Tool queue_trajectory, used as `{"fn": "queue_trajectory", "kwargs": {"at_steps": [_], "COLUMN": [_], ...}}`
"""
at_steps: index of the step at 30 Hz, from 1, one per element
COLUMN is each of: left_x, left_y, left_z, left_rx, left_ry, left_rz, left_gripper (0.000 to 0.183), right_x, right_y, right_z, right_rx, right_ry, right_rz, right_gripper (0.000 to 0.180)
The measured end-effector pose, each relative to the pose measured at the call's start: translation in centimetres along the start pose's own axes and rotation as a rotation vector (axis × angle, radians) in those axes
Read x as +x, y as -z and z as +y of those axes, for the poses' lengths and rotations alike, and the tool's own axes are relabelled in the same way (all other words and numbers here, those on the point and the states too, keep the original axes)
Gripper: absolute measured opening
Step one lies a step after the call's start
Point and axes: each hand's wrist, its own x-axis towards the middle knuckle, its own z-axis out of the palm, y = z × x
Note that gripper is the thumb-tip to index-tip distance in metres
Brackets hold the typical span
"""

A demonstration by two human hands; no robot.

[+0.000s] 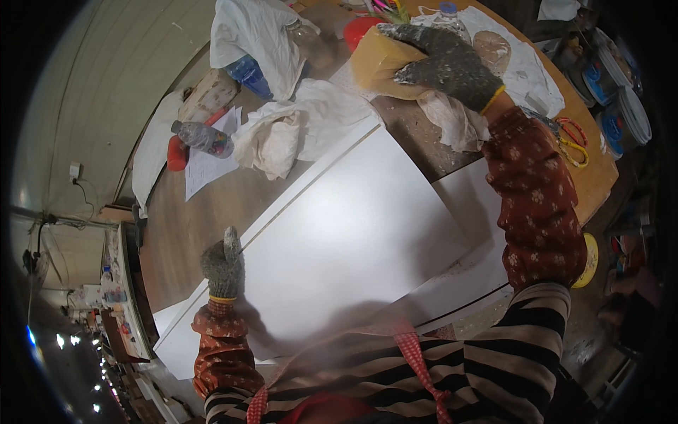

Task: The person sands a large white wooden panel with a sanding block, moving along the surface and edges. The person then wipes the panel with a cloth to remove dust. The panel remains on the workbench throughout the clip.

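A large white panel (344, 212) lies at a slant across the worktable, close to my body. My left hand (222, 267), in a dirty grey knitted glove with a yellow cuff, grips the panel's left edge, thumb pointing away from me. Beyond the panel's far end, my right hand (450, 66), gloved alike, holds a yellow sponge block (378, 58), whose underside I cannot see clearly. A crumpled whitish cloth (455, 119) hangs just below that hand. Another white panel (471, 196) shows beneath the large one at the right.
Crumpled white cloths (275, 132), a plastic bottle (204, 139) and a paper sheet (212, 164) lie on the left of the worktable (180, 233). Scissors with red and yellow handles (574, 146) rest near its right edge. Plastic buckets (627, 119) stand beyond at right.
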Motion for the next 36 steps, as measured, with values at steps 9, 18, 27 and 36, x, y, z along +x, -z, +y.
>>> {"fn": "queue_trajectory", "kwargs": {"at_steps": [9, 18, 27, 36], "left_x": [0.3, -0.1, -0.3, 0.0], "left_y": [-0.1, 0.2, -0.3, -1.4], "left_z": [-0.6, 0.6, 1.2, 0.2], "left_rx": [0.113, -0.045, -0.2, 0.037], "left_ry": [-0.142, 0.006, 0.106, -0.109], "left_rz": [0.042, 0.022, -0.021, -0.031], "left_gripper": [0.057, 0.058, 0.059, 0.047], "right_x": [-1.6, -1.3, -0.9, -3.1], "right_y": [-1.0, -0.5, -2.2, -3.2], "right_z": [-1.8, 0.0, -1.9, -2.7], "right_rx": [-0.039, 0.524, -0.322, -0.659], "right_ry": [0.058, 0.021, 0.058, 0.063], "right_rz": [-0.115, -0.024, 0.097, -0.06], "right_gripper": [0.057, 0.055, 0.049, 0.073]}}
